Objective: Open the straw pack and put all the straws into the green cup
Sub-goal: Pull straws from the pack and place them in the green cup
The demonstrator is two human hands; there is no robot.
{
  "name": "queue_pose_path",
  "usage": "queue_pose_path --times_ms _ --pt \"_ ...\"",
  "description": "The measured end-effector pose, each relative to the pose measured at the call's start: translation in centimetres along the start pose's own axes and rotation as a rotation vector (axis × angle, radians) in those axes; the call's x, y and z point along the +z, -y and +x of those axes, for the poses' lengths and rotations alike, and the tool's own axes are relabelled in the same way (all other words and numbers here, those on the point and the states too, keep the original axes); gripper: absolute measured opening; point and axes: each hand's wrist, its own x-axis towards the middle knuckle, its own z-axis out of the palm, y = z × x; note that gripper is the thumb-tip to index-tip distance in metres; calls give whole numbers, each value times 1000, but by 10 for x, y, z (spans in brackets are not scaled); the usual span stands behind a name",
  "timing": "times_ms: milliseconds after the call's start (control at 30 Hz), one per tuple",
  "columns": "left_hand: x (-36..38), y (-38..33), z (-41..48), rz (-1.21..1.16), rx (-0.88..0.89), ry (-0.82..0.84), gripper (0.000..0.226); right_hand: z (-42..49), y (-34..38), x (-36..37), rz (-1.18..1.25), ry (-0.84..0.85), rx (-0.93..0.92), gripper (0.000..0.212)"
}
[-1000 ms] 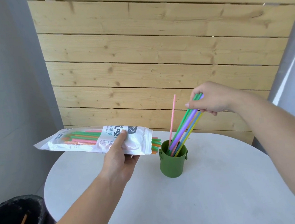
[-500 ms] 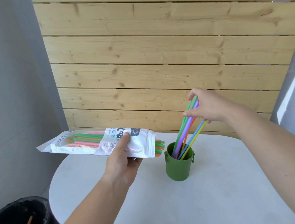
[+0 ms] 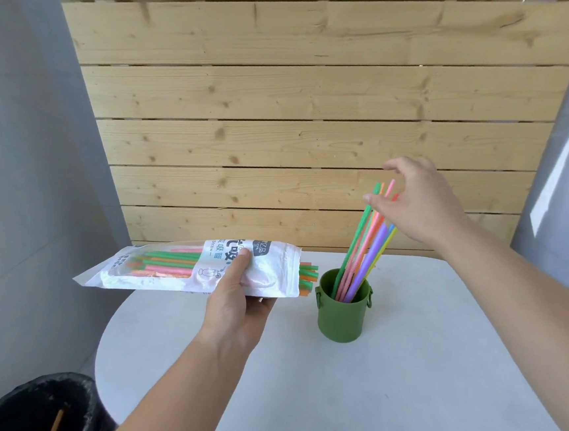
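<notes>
White table [image 3: 426,357]. Straw pack [image 3: 164,270] level above its left side, open end just beside the cup; your left hand [image 3: 236,309] grips it, thumb on top. Your right hand [image 3: 416,203] is spread loose, holding nothing. Green cup [image 3: 342,320] upright on the table; straws [image 3: 359,257] lean inside.

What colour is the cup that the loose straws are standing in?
The cup is plain dark olive green all over, shown clearest in the head view.

Round white table [image 3: 361,397] against pine-plank wall [image 3: 301,110]; black-bagged bin [image 3: 83,404] low at left, beside table edge.
</notes>
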Motion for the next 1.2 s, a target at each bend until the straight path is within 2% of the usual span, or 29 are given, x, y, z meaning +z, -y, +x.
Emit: queue_pose_path --times_ms 67,100,133,200,267,333,633,867,967,1100,1200 --pt "0 -1 -1 1 -2 3 35 -12 4 -3 77 -171 -8 31" --pt "1 -2 -2 0 -3 10 35 -20 7 -3 131 -209 -7 21" --pt "1 -2 -2 0 -4 20 35 -29 12 -1 192 -183 9 22" --pt "3 -2 -4 1 -7 39 37 -48 26 9 276 19 76 34" --pt "5 -2 -5 1 -7 42 37 -65 37 26 343 265 167 37" --pt "6 -2 -6 12 -16 48 37 -77 43 43 444 370 252 36" --pt "7 -1 -5 30 -16 69 41 -88 51 63 825 367 369 19" --pt "5 -8 -3 -14 7 47 35 -78 43 56 932 294 453 10" --pt "6 -8 -2 -21 7 46 30 -77 38 55 970 275 479 17" --pt "7 -2 -3 4 -10 36 30 -83 39 60 905 343 449 33" --pt "5 -2 -1 4 -10 13 32 -84 40 62 883 273 417 29"
